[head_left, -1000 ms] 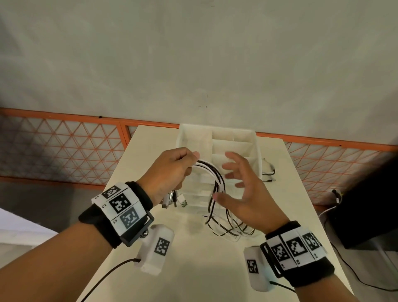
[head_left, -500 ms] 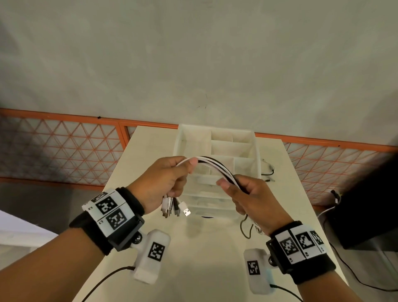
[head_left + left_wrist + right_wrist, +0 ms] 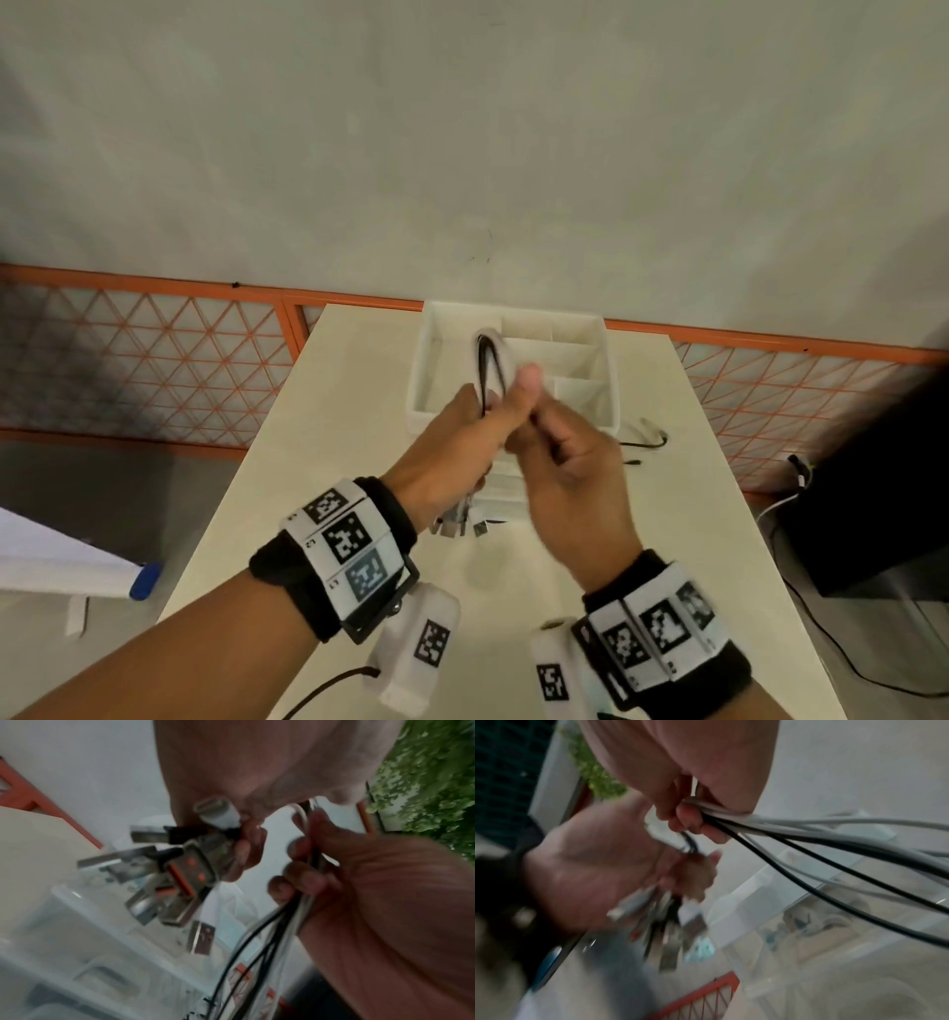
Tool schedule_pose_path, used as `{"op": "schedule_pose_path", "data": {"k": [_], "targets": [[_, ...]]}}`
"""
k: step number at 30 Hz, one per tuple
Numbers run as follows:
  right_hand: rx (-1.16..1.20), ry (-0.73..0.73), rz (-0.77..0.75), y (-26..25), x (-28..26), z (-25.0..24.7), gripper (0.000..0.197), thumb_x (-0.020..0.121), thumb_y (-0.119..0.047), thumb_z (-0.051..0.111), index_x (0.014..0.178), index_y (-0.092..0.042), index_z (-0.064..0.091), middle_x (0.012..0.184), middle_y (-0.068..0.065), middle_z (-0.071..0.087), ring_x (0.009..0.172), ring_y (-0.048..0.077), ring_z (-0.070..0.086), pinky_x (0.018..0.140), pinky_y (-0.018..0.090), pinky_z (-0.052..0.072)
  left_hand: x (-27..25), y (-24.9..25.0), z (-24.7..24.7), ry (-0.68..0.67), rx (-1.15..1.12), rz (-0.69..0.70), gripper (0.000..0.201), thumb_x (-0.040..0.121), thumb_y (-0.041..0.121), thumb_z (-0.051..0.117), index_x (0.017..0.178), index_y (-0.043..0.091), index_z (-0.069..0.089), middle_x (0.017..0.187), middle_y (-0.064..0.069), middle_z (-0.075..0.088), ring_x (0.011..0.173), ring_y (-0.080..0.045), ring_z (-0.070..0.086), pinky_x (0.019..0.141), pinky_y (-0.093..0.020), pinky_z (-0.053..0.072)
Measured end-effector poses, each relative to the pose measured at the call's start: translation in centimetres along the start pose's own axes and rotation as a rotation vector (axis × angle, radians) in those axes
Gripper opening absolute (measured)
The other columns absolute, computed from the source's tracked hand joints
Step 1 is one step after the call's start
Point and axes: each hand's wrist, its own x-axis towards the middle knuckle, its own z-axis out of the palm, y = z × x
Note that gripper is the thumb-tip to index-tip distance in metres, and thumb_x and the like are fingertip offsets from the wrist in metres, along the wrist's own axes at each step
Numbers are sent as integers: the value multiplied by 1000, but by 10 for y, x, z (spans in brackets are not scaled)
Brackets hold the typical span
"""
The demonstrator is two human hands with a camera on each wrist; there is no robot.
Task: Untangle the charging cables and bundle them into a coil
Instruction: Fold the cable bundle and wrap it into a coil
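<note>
A bundle of black and white charging cables is folded into a narrow loop that stands up above both hands, over the white organizer box. My left hand grips the bundle at the loop's base. Several USB plugs hang below that hand. The left wrist view shows the plugs bunched at my left fingers. My right hand is pressed against the left and curls round the same strands. In the right wrist view its fingers clamp the cables, which run off to the right.
The white divided organizer box stands at the far middle of the cream table. A loose black and white cable lies to the right of the box. A black object stands off the table's right edge.
My hands have come together. The right hand has brought its stretch of cable over to the left hand, and the arc between them has folded into a narrow upright loop.
</note>
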Motion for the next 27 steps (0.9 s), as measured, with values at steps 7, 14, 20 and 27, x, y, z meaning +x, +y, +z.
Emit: {"op": "schedule_pose_path", "data": {"k": [7,14,20,27], "targets": [[40,-216,82,-2,-12,-3,33,93,-2,51,104,-16,78,79,-1,72,72,15,69,70,21,54,-7,-6,-12,36,-152,-71,47,94,47,54,70,7,57,54,-7,52,48,-21,51,52,-30,31],[-279,-89,-106,-23,19,-14,53,85,-3,67,130,-30,63,123,-10,63,109,8,63,86,14,49,-11,1,-16,-100,-17,-41,27,80,19,55,54,21,59,52,3,42,43,-14,31,44,-25,24],[-409,-84,-187,-25,29,-13,43,80,8,58,110,-14,78,98,-3,78,89,3,72,77,21,58,-12,4,-14,-147,154,-90,15,68,19,58,55,19,49,52,4,38,47,-11,35,52,-27,29],[-461,-87,-137,-26,30,-9,30,75,-2,52,93,-11,74,83,-3,73,77,8,67,66,19,53,-11,2,-16,-175,225,-27,37,92,18,55,56,15,46,53,1,38,48,-13,30,53,-28,27]]}}
